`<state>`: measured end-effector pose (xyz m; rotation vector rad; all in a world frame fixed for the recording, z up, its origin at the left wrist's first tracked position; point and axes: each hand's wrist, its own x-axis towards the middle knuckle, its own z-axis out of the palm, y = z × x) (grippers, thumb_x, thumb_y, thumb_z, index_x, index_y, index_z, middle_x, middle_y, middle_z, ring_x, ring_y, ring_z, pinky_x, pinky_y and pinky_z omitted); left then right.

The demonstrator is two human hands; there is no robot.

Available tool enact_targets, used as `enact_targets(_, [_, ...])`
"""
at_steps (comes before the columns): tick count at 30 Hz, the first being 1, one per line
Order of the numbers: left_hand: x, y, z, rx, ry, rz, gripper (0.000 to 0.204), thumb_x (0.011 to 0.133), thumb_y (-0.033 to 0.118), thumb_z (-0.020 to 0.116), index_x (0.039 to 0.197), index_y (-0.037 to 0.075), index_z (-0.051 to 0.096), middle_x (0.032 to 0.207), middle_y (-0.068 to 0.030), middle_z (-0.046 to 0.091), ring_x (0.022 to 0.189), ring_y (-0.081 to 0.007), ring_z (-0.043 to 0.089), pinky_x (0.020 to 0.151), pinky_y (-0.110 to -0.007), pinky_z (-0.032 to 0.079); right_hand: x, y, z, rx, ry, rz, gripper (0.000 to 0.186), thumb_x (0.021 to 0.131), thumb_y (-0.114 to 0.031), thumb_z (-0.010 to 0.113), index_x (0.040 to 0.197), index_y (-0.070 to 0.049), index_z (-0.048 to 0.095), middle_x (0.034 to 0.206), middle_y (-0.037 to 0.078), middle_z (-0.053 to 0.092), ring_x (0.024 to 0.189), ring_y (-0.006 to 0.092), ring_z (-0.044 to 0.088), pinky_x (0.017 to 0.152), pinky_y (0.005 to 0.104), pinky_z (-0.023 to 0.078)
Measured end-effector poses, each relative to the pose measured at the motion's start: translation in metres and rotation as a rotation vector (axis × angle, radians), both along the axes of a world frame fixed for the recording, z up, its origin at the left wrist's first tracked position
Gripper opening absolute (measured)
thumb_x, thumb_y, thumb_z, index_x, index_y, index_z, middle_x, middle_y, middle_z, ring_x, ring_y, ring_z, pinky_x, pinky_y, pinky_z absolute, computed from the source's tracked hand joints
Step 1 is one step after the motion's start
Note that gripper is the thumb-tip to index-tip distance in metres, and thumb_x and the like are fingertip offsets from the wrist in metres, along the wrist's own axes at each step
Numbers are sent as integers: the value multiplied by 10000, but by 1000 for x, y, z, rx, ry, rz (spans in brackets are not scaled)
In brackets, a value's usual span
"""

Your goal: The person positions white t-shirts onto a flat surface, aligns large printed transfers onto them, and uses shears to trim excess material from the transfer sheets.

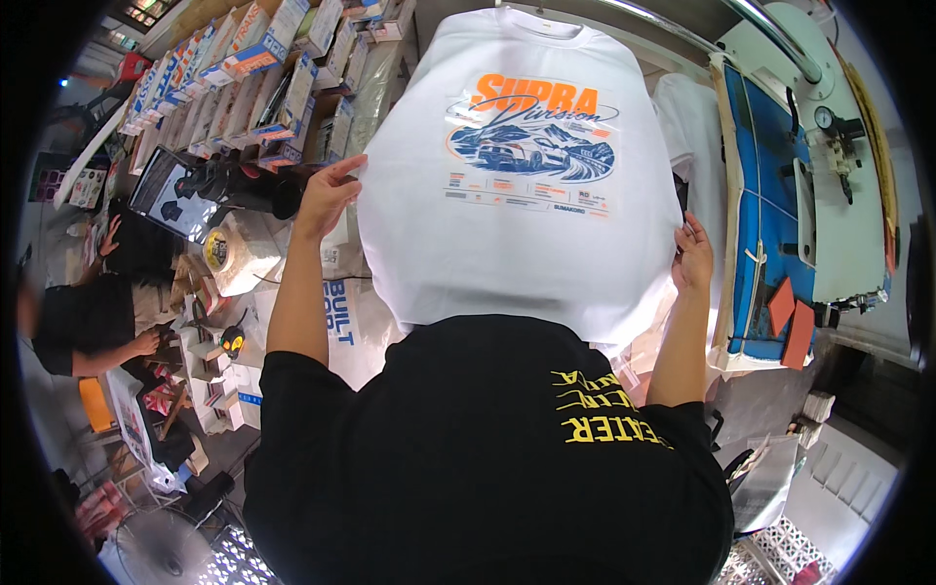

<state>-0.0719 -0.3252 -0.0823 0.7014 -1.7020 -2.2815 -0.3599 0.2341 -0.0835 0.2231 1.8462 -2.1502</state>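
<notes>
A white T-shirt [507, 263] lies spread before me, its collar at the far end. On its front is an orange and blue car print [531, 156], with what looks like a clear film around it. My left hand [331, 197] holds the shirt's left edge, thumb and fingers closed on the fabric. At the right edge, a little nearer to me, my right hand [693, 255] pinches the cloth. The surface under the shirt is mostly hidden.
Boxes packed with sheets [263, 78] stand at the far left, near a monitor [174, 195] and a tape roll [219, 251]. To the right is a blue padded board [765, 214] beside a machine with a pressure gauge [825, 119]. Another person [93, 322] sits at left; a fan [161, 546] stands lower left.
</notes>
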Motion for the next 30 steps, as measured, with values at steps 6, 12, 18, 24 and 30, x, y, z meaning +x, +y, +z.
enact_targets(6, [1,-5,-10,-51,-14,39,515,793,-80,655,1301,-60,574,813,9,600,678,-68,508,628,-199,391,-3,3,-21,18,80,-94,418,870,126,600,1278,65,531,1164,136,620,1038,170,609,951,242,483])
enact_targets(12, [-3,-2,-7,-40,-5,57,517,798,-94,635,1309,-69,563,865,-18,629,720,-69,535,669,-194,410,0,2,-20,16,116,-138,358,859,120,623,1209,59,586,1103,115,636,986,141,610,891,222,499])
enact_targets(18, [-9,8,-12,-557,-29,130,395,789,-61,629,1181,-19,648,1006,-96,672,914,-199,631,850,-285,479,9,-9,-21,502,343,-127,242,852,24,648,1094,25,653,1012,113,672,965,207,625,853,309,510])
enact_targets(24, [-42,125,13,-1263,173,46,253,784,17,656,1035,27,689,1140,-138,641,1090,-331,575,949,-409,467,66,-104,32,925,1168,189,250,780,-44,681,1028,-8,676,1070,178,657,1026,364,602,930,445,471])
enact_targets(30, [-51,144,18,-1400,141,57,224,777,58,680,998,33,714,1117,-108,660,1093,-328,564,939,-411,471,79,-114,25,943,1168,260,248,795,-16,661,1040,-10,699,1115,171,649,1075,359,598,923,424,501])
